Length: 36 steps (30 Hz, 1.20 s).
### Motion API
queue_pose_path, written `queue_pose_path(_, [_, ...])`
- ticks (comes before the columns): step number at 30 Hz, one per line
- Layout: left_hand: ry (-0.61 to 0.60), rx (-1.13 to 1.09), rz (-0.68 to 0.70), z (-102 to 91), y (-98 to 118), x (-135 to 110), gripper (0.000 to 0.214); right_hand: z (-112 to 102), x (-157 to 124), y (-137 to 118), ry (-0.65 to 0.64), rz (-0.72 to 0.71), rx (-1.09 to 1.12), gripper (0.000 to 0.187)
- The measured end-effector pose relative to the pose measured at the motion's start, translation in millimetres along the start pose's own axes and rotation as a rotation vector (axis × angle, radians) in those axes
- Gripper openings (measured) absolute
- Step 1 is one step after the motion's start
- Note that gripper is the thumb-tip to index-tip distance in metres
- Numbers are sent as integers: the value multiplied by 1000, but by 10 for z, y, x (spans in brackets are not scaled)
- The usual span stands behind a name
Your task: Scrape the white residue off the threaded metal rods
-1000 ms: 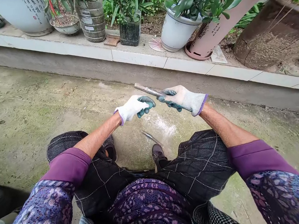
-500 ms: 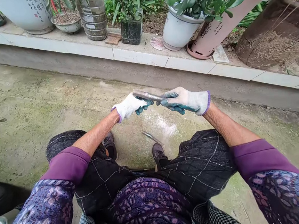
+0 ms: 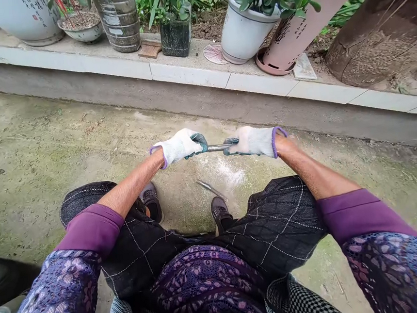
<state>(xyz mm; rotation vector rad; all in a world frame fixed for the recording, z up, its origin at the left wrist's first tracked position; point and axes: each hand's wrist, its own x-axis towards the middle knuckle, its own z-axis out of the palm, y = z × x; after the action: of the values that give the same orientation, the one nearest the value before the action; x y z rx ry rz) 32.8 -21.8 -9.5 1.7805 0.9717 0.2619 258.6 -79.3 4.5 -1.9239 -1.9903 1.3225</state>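
Observation:
A slim grey metal rod (image 3: 215, 147) is stretched level between my two gloved hands, only its middle showing. My left hand (image 3: 187, 144), in a white glove with a teal palm, is closed round the rod's left part and hides that end. Closed on the right part is my right hand (image 3: 247, 141), in a matching glove, its fingers wrapped round the metal. Below the hands, a second metal rod (image 3: 211, 190) lies slanted on the concrete, one end close to my shoe (image 3: 219, 209). White powder (image 3: 232, 174) is scattered on the ground beside it.
A low tiled ledge (image 3: 190, 75) runs across the front, carrying a white pot (image 3: 243, 34), a black square pot (image 3: 177, 38) and a tall pink pot (image 3: 282, 47). A large brown pot (image 3: 369, 35) stands at the right. Something dark and round (image 3: 7, 279) is at the lower left.
My left hand has closed over the rod's thicker left end, which showed before. The rod has turned from a slant to level, and my right hand has dropped slightly and rotated.

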Motion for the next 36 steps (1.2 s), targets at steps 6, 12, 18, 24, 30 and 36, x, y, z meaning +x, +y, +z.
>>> queue_pose_path(6, [41,-69,-18,14,-38,-15,18,3,47,-51,149,-27,-370,18])
queue_pose_path(12, [92,13,-59,8,-15,-49,12,39,76,-125,186,16,-515,22])
queue_pose_path(18, [89,-307,-60,8,-52,21,23,-45,22,-206,349,12,-225,26])
queue_pose_path(24, [66,-344,-52,-41,-154,70,23,-35,-109,-278,271,-7,190,33])
queue_pose_path(30, [-60,-204,10,-26,-165,-3,24,-86,-182,-145,-87,-75,280,47])
queue_pose_path(36, [-116,45,17,-74,-127,-1,28,-170,-182,-24,-283,24,32,40])
